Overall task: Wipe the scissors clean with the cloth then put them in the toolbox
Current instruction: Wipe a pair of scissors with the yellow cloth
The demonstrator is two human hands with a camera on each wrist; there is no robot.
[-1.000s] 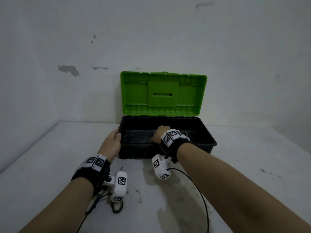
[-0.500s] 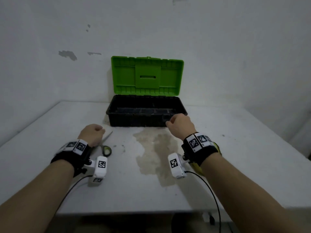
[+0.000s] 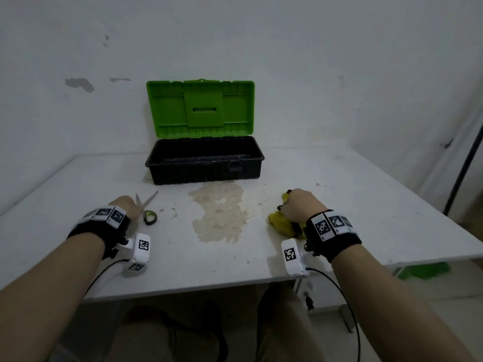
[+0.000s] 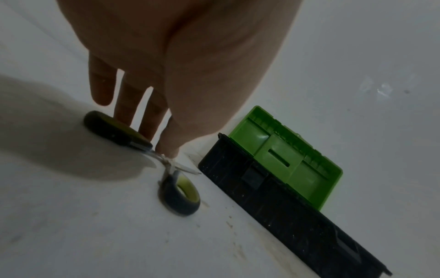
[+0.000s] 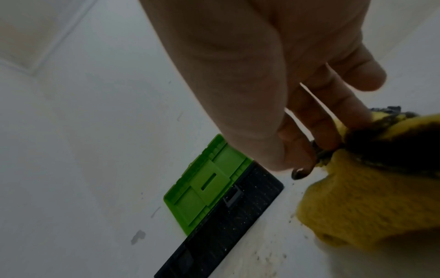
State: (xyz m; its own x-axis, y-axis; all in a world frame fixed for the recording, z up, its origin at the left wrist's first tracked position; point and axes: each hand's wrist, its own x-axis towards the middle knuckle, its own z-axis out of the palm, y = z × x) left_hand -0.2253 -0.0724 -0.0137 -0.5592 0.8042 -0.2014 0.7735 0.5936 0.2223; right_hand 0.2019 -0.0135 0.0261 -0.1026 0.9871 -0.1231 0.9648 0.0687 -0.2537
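Observation:
The scissors [image 3: 148,208] lie on the white table, blades apart, with black and green handle loops [image 4: 181,195]. My left hand [image 3: 125,205] is on them; its thumb and forefinger meet at the pivot [image 4: 166,157], and the other fingers reach down behind one handle. My right hand [image 3: 300,207] grips the crumpled yellow cloth [image 3: 283,226] on the table at the right, fingers curled into its fabric [image 5: 361,188]. The toolbox [image 3: 203,163], black with a green lid [image 3: 200,108] standing open, sits at the back against the wall, apart from both hands.
A pale brown stain [image 3: 219,212] spreads over the table between my hands. The table's front edge [image 3: 209,286] runs just behind my wrists. A dark pole [image 3: 465,165] leans at the far right, and something green [image 3: 423,270] lies on the floor.
Both hands have drawn back from the toolbox rim. The left went to the scissors, and the right swung right and took hold of the cloth. My head pulled back.

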